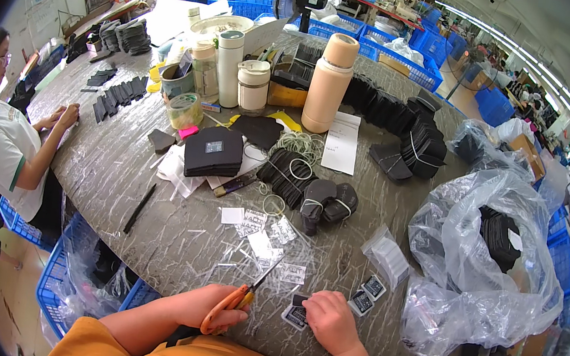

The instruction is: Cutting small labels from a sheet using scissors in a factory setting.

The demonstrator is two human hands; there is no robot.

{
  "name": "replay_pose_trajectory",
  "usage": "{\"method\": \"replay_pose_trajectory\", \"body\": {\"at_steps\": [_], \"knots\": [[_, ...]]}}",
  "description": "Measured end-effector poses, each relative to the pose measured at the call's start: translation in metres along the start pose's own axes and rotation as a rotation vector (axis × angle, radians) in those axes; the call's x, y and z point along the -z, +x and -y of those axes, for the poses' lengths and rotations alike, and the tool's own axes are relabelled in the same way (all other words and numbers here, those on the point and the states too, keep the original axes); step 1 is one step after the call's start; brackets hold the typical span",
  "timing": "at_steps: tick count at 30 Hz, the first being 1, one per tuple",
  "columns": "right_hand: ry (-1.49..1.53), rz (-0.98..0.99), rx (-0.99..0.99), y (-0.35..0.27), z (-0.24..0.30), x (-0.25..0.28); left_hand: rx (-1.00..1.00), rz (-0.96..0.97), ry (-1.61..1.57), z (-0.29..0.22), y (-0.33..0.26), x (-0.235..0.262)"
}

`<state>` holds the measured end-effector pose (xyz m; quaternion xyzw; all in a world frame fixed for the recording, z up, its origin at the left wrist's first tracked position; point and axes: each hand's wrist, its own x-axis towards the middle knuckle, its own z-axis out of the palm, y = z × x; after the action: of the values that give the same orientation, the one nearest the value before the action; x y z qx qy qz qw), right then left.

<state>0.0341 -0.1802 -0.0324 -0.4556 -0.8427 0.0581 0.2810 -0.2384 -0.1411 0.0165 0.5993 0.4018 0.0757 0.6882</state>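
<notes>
My left hand (228, 309) is closed round the orange handles of a pair of scissors (258, 284), whose blades point away over the table toward scattered paper scraps. My right hand (330, 319) is closed at the fingertips on a small black piece (298, 300), just above a black label with a pale border (295, 316) on the table. Part of the small piece is hidden by my fingers. Two more black labels (361, 302) with pale edges lie to the right of this hand. Printed white paper squares (260, 244) and clear offcuts are strewn ahead of the scissors.
A clear packet of pale cards (386, 256) and a big plastic bag (484, 276) lie on the right. Ahead stand black stacked pieces (214, 151), a peach bottle (330, 83) and a black pen (140, 208). A co-worker (13, 135) sits at the left.
</notes>
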Motion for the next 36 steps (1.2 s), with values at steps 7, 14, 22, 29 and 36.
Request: {"method": "replay_pose_trajectory", "body": {"at_steps": [7,14,22,29,36], "knots": [[0.266,-0.215,-0.430,0.009,0.011,0.016,0.007,-0.003,0.096,-0.008,-0.004,0.003],[1.129,-0.389,-0.893,0.012,0.011,0.010,-0.139,0.236,0.349,-0.002,0.002,-0.002],[1.171,-0.444,-0.918,0.020,0.016,0.005,-0.077,0.318,0.289,-0.009,0.002,-0.004],[1.139,-0.429,-0.922,0.024,0.020,0.003,-0.128,0.350,0.266,0.000,0.005,-0.004],[1.153,-0.414,-0.926,0.025,0.022,0.003,-0.126,0.312,0.254,-0.010,0.002,-0.006]]}}
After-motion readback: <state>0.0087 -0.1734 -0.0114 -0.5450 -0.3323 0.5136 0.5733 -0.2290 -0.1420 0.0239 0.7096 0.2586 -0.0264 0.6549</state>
